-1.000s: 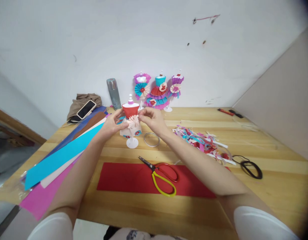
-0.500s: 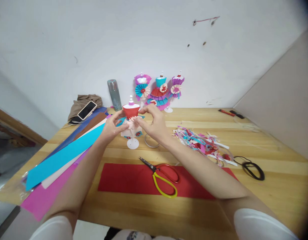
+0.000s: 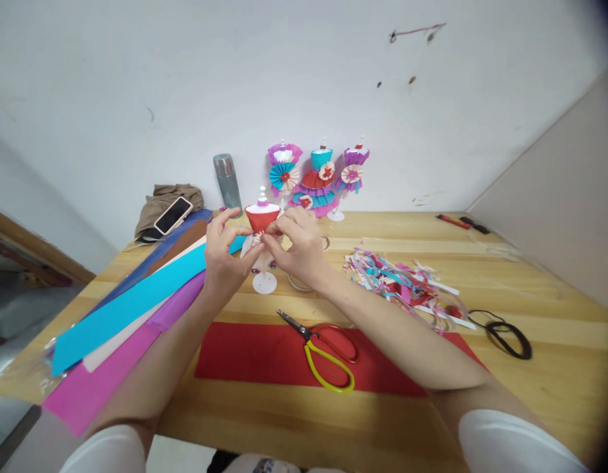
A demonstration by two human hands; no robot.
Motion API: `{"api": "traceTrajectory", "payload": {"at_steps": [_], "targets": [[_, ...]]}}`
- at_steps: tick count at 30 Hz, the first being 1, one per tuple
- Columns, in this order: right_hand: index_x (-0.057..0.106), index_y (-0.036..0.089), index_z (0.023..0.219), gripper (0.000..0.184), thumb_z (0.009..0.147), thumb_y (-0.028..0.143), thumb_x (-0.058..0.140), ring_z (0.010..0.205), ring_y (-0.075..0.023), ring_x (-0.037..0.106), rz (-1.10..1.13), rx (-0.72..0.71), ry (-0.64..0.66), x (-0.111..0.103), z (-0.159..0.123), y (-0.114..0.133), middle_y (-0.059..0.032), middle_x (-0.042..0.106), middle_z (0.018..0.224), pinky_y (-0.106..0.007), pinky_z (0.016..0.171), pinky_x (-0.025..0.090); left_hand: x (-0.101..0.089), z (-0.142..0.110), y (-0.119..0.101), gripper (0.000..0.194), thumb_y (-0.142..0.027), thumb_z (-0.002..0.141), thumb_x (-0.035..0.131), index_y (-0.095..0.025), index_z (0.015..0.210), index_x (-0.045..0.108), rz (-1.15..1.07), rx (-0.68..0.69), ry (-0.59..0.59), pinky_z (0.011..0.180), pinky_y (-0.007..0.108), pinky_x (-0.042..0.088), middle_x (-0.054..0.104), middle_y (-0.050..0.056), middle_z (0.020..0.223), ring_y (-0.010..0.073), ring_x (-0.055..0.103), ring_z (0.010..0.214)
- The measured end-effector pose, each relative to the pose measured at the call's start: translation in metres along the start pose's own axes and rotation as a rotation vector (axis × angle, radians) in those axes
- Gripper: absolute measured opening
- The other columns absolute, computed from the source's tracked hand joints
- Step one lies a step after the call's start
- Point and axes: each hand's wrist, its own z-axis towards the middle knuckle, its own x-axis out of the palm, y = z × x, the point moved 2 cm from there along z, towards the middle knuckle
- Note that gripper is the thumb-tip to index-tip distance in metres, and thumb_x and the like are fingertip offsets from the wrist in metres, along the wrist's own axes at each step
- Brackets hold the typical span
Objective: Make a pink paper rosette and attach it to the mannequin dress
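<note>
A small white dress form [image 3: 263,282] stands on its round base, wearing a red paper bodice [image 3: 262,220]. Below the bodice, a pale pink pleated paper trim [image 3: 258,238] sits at the waist. My left hand [image 3: 228,249] pinches this trim from the left between thumb and index finger. From the right, my right hand [image 3: 298,243] pinches it too, fingertips nearly meeting the left ones. My hands hide most of the skirt; small red flowers on blue show beneath them.
Scissors [image 3: 313,348] lie on a red paper strip [image 3: 254,358] in front. Coloured strips [image 3: 131,305] and a phone [image 3: 173,217] are at left, paper scraps [image 3: 397,282] at right. Behind stand a flask [image 3: 227,184] and several dressed forms [image 3: 321,180]. A black cord loop [image 3: 511,341] lies far right.
My left hand has moved from the form's side to the front of the waist. My right hand has come in closer beside it, so both now pinch at the pink trim.
</note>
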Motion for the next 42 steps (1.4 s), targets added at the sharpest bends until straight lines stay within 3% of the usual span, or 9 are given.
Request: {"api": "traceTrajectory", "payload": {"at_steps": [7, 13, 20, 25, 29, 32, 38, 42], "targets": [[0.053, 0.022, 0.068, 0.018, 0.084, 0.017, 0.06, 0.071, -0.0169, 0.053, 0.217, 0.203, 0.012, -0.005, 0.0, -0.005, 0.0004, 0.056, 0.067, -0.034, 0.072, 0.039, 0.006, -0.004, -0.002, 0.009, -0.021, 0.082, 0.074, -0.021, 0.075, 0.068, 0.076, -0.028, -0.018, 0.097, 0.046, 0.05, 0.068, 0.009, 0.12, 0.0265, 0.063, 0.114], [0.057, 0.021, 0.064, 0.014, 0.076, 0.018, 0.063, 0.065, -0.0134, 0.052, 0.409, 0.468, 0.047, -0.008, 0.003, -0.009, 0.0023, 0.058, 0.066, -0.031, 0.069, 0.043, 0.007, -0.009, -0.004, 0.014, -0.019, 0.081, 0.074, -0.021, 0.07, 0.065, 0.109, 0.011, -0.049, 0.083, 0.039, 0.051, 0.068, 0.005, 0.093, 0.022, 0.064, 0.091], [0.061, 0.02, 0.064, 0.012, 0.074, 0.025, 0.066, 0.058, -0.0125, 0.053, 0.575, 0.738, 0.096, -0.002, 0.002, -0.018, 0.0026, 0.061, 0.058, -0.029, 0.061, 0.042, 0.009, -0.012, -0.005, 0.016, -0.015, 0.081, 0.074, -0.021, 0.071, 0.063, 0.052, 0.019, -0.066, 0.081, 0.035, 0.05, 0.068, 0.003, 0.088, 0.0197, 0.064, 0.086], [0.06, 0.02, 0.068, 0.011, 0.076, 0.027, 0.064, 0.062, -0.0131, 0.058, 0.657, 0.712, 0.143, -0.004, 0.001, -0.019, 0.0013, 0.064, 0.064, -0.031, 0.067, 0.046, 0.011, -0.011, -0.005, 0.016, -0.018, 0.082, 0.072, -0.022, 0.072, 0.062, 0.002, -0.015, -0.06, 0.079, 0.035, 0.05, 0.067, 0.001, 0.082, 0.0189, 0.065, 0.082], [0.064, 0.02, 0.083, 0.01, 0.074, 0.025, 0.063, 0.073, -0.0143, 0.06, 0.618, 0.679, 0.091, -0.011, -0.006, -0.025, 0.0006, 0.066, 0.077, -0.031, 0.073, 0.047, 0.011, -0.009, -0.004, 0.016, -0.023, 0.082, 0.071, -0.023, 0.07, 0.061, -0.022, -0.083, -0.041, 0.082, 0.037, 0.051, 0.069, 0.002, 0.082, 0.0206, 0.066, 0.085], [0.065, 0.019, 0.09, 0.02, 0.071, 0.027, 0.064, 0.069, -0.0133, 0.058, 0.63, 0.776, 0.094, -0.013, -0.018, -0.034, 0.0014, 0.064, 0.075, -0.03, 0.068, 0.045, 0.01, -0.009, -0.002, 0.014, -0.025, 0.081, 0.07, -0.023, 0.07, 0.062, -0.048, -0.13, -0.022, 0.084, 0.038, 0.052, 0.069, 0.003, 0.085, 0.0211, 0.066, 0.088], [0.068, 0.018, 0.083, 0.025, 0.062, 0.031, 0.072, 0.062, -0.0128, 0.056, 0.809, 1.05, 0.302, -0.001, -0.039, -0.043, 0.002, 0.064, 0.066, -0.028, 0.062, 0.042, 0.006, -0.013, -0.003, 0.008, -0.023, 0.084, 0.069, -0.021, 0.079, 0.063, -0.18, -0.188, -0.007, 0.083, 0.035, 0.05, 0.066, 0.003, 0.088, 0.0197, 0.064, 0.089], [0.067, 0.019, 0.078, 0.027, 0.059, 0.034, 0.077, 0.063, -0.0128, 0.057, 0.924, 1.063, 0.291, 0.007, -0.04, -0.043, 0.0014, 0.066, 0.068, -0.027, 0.061, 0.042, 0.003, -0.02, -0.001, 0.015, -0.028, 0.077, 0.075, -0.021, 0.08, 0.062, -0.139, -0.317, -0.002, 0.074, 0.031, 0.048, 0.063, 0.001, 0.08, 0.0169, 0.059, 0.077]]}}
